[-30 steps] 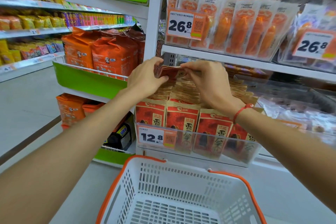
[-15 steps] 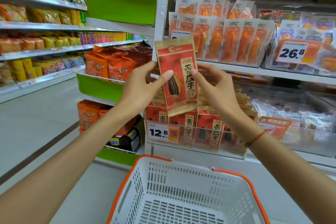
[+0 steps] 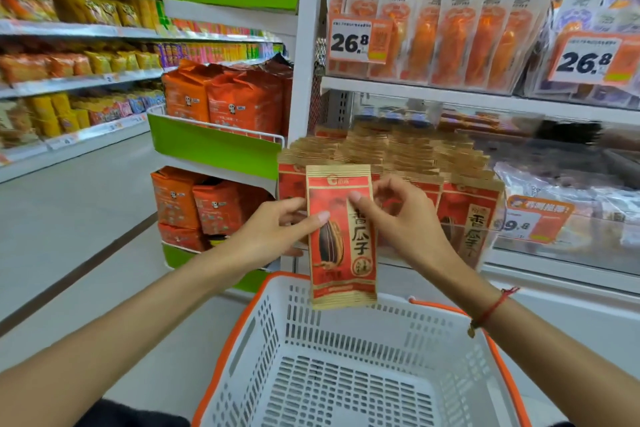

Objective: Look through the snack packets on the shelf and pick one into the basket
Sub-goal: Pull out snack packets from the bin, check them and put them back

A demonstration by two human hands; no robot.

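A red and gold sunflower-seed packet [image 3: 341, 239] hangs upright just above the far rim of the white basket [image 3: 349, 367] with orange trim. My left hand [image 3: 277, 229] pinches the packet's left edge, thumb on its front. My right hand [image 3: 401, 218] has its thumb on the packet's upper front, fingers curled behind its right edge. Rows of the same packets [image 3: 398, 156] stand in the clear-fronted shelf bin behind my hands. The basket holds nothing.
Orange packets with 26.8 price tags [image 3: 349, 42] fill the shelf above. A green end rack [image 3: 214, 146] with orange bags stands to the left, beside an aisle of snack shelves [image 3: 69, 80]. Clear bags [image 3: 571, 191] lie in the bin at right.
Both hands pulled one packet out of the shelf bin, raised it upright, then brought it down and toward me, so it now hangs over the basket's far rim.
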